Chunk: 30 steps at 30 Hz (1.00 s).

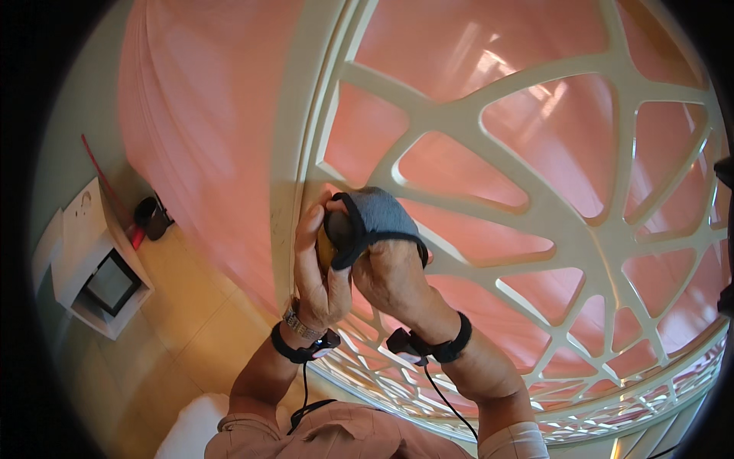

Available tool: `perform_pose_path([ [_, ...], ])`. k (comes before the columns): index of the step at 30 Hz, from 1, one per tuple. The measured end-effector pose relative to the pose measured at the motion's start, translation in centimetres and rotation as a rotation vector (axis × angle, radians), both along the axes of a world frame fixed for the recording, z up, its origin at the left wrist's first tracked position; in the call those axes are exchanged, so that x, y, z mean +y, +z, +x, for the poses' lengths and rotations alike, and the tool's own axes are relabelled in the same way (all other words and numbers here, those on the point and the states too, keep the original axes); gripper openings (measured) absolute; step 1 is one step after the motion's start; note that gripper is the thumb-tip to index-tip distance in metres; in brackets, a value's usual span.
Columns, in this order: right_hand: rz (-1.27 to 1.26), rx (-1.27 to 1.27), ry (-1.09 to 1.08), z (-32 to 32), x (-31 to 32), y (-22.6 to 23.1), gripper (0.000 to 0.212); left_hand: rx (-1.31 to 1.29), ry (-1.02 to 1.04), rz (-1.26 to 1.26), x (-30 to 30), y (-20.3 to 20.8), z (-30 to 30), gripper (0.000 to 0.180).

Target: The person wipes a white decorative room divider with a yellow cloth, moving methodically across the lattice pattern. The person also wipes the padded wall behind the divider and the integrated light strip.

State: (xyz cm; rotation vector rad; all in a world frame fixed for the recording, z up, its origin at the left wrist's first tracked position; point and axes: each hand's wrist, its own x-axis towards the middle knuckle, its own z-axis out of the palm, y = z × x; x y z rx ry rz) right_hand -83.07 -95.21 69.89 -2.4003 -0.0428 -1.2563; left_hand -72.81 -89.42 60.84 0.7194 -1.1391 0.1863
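Note:
My left hand [318, 264] and my right hand [394, 275] meet in front of a cream lattice panel [451, 115], close to its left upright. Over the fingers of my right hand lies a grey cloth piece with black edging [382, 218], which hides them. My left hand is cupped against the left side, its thumb and fingers round a rounded dark and yellow object [330, 237]. What kind of thing this is I cannot make out, as hands and cloth cover most of it. Both wrists carry black straps with small devices and cables.
Pink fabric [206, 115] hangs left of the panel, and pink also shows through its openings. At the left stand a white box with a dark square opening [112, 283] and a black bin [151, 219] beside a red stick [103, 172]. Beige tiles [191, 306] cover the floor.

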Motion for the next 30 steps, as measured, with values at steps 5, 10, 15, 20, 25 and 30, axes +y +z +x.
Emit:
perform_pose_path([
  [5, 0.179, 0.094, 0.148, 0.7, -0.9, -0.5, 0.048, -0.015, -0.162, -0.027, 0.9, 0.6, 1.9, 0.065],
  [10, 0.119, 0.054, 0.136, 1.0, 0.3, 1.6, 0.049, -0.046, -0.055, -0.029, 0.9, 1.8, 2.3, 0.066],
  [15, -0.268, 0.048, -0.042, -0.1, 1.6, 3.9, 0.059, -0.009, 0.050, -0.053, 0.5, 4.4, 1.6, 0.079],
  [20, -0.591, 0.061, -0.269, -2.5, 2.4, 7.5, 0.047, -0.041, 0.309, -0.084, -2.8, 2.9, 5.9, 0.075],
  [25, -0.682, 0.358, -0.663, -8.5, 1.6, 11.8, 0.032, -0.203, 0.661, -0.156, -4.1, 8.4, 6.9, 0.069],
  [30, -0.436, 0.576, -0.587, -10.4, 0.8, 16.5, 0.040, -0.262, 0.765, -0.142, -4.4, 10.3, 9.2, 0.070],
])
